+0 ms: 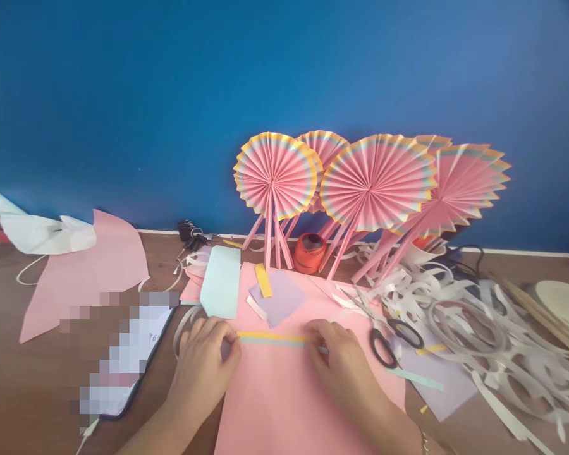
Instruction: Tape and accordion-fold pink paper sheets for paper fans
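Observation:
A pink paper sheet [275,392] lies in front of me, with a yellow paper strip [270,335] and a light blue strip [275,342] running along its far edge. At the left end of this edge, my left hand [206,360] pinches the sheet between thumb and fingers. My right hand [336,360] has its fingers closed on the right end of the same edge. Its fingertips partly cover the strips. Just beyond lie a purple paper piece [282,300], a short yellow piece [263,280] and a light blue paper piece [221,281]. Black-handled scissors [384,344] lie right of my right hand.
Several pleated pink paper fans [377,183] lean against the blue wall [171,95]. An orange spool [310,253] stands below them. Curled white paper strips [478,328] pile up at right. A phone [133,360] and a loose pink sheet [90,272] lie at left.

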The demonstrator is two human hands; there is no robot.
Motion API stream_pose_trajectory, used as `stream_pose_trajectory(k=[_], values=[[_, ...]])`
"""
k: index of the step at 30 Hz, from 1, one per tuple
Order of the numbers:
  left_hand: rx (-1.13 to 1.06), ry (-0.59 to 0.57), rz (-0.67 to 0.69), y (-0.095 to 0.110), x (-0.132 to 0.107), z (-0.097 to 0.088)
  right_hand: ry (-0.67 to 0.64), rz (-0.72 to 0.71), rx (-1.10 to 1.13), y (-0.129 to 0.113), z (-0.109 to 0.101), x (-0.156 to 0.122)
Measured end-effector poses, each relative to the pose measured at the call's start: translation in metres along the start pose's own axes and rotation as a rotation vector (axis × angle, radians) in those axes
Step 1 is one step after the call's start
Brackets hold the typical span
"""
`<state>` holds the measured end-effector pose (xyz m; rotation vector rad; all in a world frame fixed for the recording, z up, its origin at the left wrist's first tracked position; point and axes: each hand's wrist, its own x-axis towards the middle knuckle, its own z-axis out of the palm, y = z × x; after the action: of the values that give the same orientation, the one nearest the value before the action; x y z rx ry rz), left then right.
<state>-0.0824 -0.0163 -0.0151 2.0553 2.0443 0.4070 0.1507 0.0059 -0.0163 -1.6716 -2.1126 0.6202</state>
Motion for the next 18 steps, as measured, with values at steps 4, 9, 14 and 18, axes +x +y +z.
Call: stream_pose_trajectory(k=[4, 9, 14, 18], values=[[0.030, 0.029, 0.003, 0.002, -0.001, -0.001, 0.047, -0.048, -0.057, 0.002, 0.007, -0.003], [0.049, 0.081, 0.009, 0.002, -0.001, 0.000, 0.078, -0.074, -0.076, 0.006, 0.009, -0.005], [0.087, 0.081, 0.039, 0.004, -0.002, -0.001, -0.016, 0.011, 0.014, 0.009, -0.005, -0.002], [0.081, 0.060, 0.042, 0.006, -0.003, -0.003, -0.098, 0.135, 0.016, 0.009, -0.019, 0.001]])
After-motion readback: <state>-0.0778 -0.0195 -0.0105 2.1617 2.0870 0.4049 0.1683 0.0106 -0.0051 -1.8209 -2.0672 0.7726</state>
